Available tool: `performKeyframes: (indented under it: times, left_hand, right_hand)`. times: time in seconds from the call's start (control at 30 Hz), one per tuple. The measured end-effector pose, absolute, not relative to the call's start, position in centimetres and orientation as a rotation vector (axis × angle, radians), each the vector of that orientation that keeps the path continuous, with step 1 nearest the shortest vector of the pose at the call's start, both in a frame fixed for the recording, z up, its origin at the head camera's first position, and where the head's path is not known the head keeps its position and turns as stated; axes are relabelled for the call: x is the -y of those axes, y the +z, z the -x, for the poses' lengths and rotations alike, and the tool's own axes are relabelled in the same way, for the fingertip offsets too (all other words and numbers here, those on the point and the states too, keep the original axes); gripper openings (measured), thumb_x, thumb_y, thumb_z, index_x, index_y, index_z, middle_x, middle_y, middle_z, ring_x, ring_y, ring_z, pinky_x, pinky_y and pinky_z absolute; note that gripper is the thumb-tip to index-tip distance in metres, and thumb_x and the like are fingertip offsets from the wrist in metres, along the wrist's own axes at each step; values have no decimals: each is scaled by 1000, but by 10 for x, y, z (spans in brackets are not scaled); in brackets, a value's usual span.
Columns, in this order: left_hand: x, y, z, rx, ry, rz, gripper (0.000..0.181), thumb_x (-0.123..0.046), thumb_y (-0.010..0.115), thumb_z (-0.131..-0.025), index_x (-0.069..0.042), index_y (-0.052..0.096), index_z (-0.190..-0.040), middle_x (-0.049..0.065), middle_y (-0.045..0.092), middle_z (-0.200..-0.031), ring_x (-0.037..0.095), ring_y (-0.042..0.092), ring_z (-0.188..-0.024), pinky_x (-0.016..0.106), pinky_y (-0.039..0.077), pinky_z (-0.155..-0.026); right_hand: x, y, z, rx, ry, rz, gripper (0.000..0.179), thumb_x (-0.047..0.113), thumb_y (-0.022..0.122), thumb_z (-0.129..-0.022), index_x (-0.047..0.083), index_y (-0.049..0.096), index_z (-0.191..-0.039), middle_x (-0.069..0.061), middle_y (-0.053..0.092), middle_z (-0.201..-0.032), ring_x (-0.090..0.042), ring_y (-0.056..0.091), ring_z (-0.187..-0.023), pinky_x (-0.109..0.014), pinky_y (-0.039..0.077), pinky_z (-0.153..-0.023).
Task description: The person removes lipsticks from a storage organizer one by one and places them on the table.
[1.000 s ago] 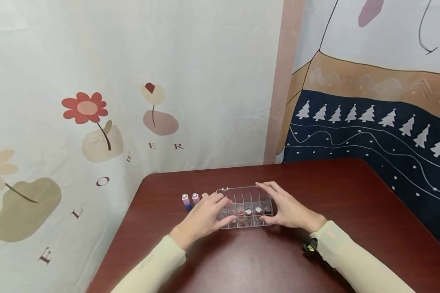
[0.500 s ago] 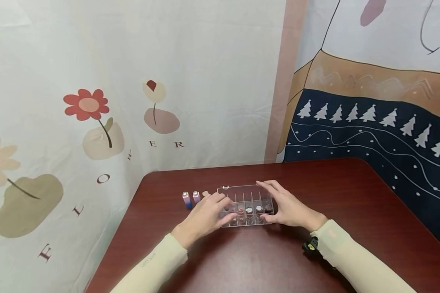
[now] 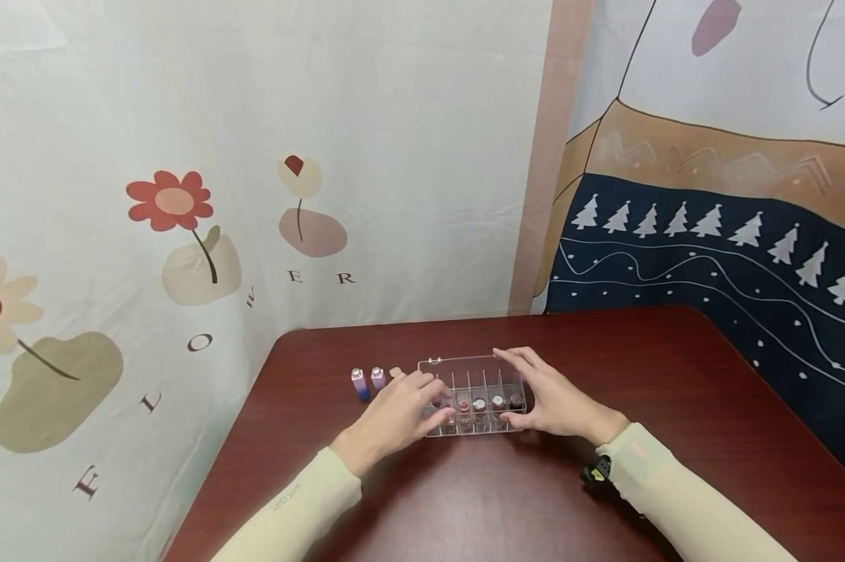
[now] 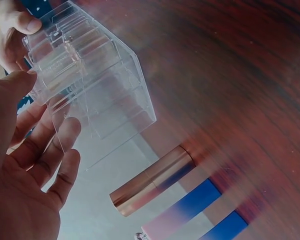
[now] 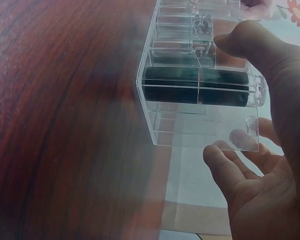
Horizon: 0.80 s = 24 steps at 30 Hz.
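Note:
A clear plastic lipstick organizer with upright dividers stands on the table between both hands. Its front compartments hold several tubes; one has a pale round top, and a dark tube sits at the right end. My left hand holds the organizer's left end, thumb at the front and fingers toward the back, seen through the clear wall in the left wrist view. Around the right end, my right hand grips with its thumb in front and fingertips at the rear panel.
Left of the organizer, a copper-coloured lipstick and two pink-to-blue lipsticks stand in a row. They are on a dark red wooden table. A printed curtain hangs close behind the table's far edge.

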<state>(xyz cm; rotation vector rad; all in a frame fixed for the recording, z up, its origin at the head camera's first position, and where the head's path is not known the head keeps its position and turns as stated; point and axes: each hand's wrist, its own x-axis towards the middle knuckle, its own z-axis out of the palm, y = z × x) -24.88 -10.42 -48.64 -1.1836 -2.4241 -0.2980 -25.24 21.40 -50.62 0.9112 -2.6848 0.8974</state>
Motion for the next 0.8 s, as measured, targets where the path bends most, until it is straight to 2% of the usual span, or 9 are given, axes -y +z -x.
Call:
performKeyframes:
  times: [0.2, 0.43, 0.8]
  left_hand:
    - [104, -485, 248, 2429, -285, 1182, 19, -40, 78, -99, -23, 74, -106, -10, 73, -95, 9, 68, -86, 34, 46, -78]
    - [105, -485, 249, 2429, -262, 1193, 19, -41, 77, -99, -23, 75, -105, -11, 75, -98, 9, 69, -89, 33, 51, -80]
    - [107, -484, 250, 2426, -291, 1185, 19, -42, 77, -99, -24, 75, -104, -11, 74, -98, 9, 67, -89, 32, 47, -77]
  right_hand:
    - [-213, -506, 252, 2681, 891, -911, 108, 34, 95, -78, 27, 34, -167, -5, 50, -154, -27, 63, -129, -48, 57, -106]
    - [-214, -507, 252, 2675, 882, -910, 109, 34, 95, -77, 27, 34, -167, -3, 50, -154, -27, 63, -130, -48, 56, -107]
    - [-213, -507, 252, 2669, 870, -914, 109, 34, 95, -77, 26, 34, -167, 0, 49, -154, -25, 62, -132, -48, 56, -108]
